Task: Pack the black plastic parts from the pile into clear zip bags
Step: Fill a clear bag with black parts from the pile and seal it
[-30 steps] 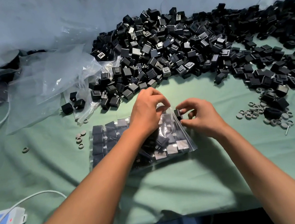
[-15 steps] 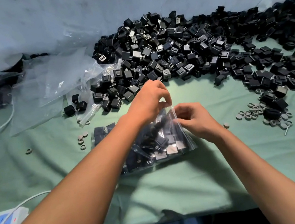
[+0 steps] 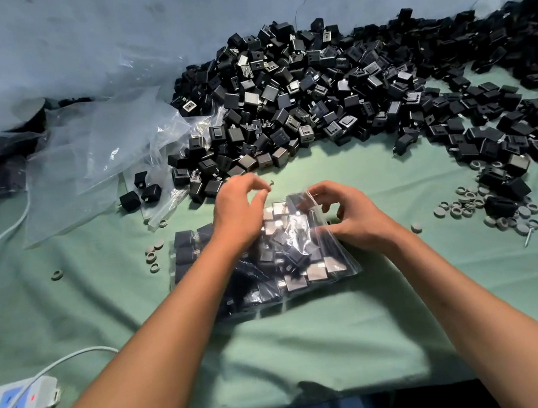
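Here, a clear zip bag (image 3: 288,253) filled with black plastic parts lies mid-table on the green cloth (image 3: 315,346), below the pile of loose black plastic parts (image 3: 331,91) at the far edge. The right hand (image 3: 353,214) pinches the bag's mouth, apparently to steady it for sealing. The left hand (image 3: 239,209) hovers, fingers loosely curled; whether they hold anything cannot be told.

White power strip (image 3: 14,405), grey rings (image 3: 464,204), loose screw (image 3: 529,236) on green cloth (image 3: 314,342)

The desk (image 3: 315,346) wears a pale green cloth. The pile of parts (image 3: 331,91) is black — some faces glint silver-grey. Grey rings (image 3: 461,204) dot the cloth; the power strip (image 3: 12,406) is white with a blue panel — the wall (image 3: 99,37) dull blue-grey.
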`<state>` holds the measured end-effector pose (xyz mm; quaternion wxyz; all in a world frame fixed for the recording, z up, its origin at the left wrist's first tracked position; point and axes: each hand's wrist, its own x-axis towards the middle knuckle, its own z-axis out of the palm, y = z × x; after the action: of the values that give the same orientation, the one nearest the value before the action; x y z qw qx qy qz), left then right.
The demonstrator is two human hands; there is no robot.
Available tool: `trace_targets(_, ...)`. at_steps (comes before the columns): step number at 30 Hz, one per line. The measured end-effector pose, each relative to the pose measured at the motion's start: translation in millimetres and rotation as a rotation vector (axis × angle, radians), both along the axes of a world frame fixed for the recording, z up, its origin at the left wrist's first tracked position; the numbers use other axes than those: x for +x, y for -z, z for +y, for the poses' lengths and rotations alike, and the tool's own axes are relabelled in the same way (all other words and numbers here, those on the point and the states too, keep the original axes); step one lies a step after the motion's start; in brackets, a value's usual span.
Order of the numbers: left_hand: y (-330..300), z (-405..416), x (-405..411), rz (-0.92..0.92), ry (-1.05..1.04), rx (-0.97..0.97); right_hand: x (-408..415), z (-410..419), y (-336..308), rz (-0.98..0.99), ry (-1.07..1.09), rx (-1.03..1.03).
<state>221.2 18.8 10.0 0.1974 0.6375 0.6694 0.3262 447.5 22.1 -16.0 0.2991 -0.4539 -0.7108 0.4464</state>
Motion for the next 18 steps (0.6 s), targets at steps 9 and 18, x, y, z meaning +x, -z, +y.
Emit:
trace_targets(9, 29, -14, -8, -0.196, -0.181, 0.005, -6, 1, 4, 0.036, 0.075, 0.043)
trace_targets(18, 26, -20, -31, -0.133, -0.331, 0.099, 0, -8, 5, 0.059, 0.193, 0.435)
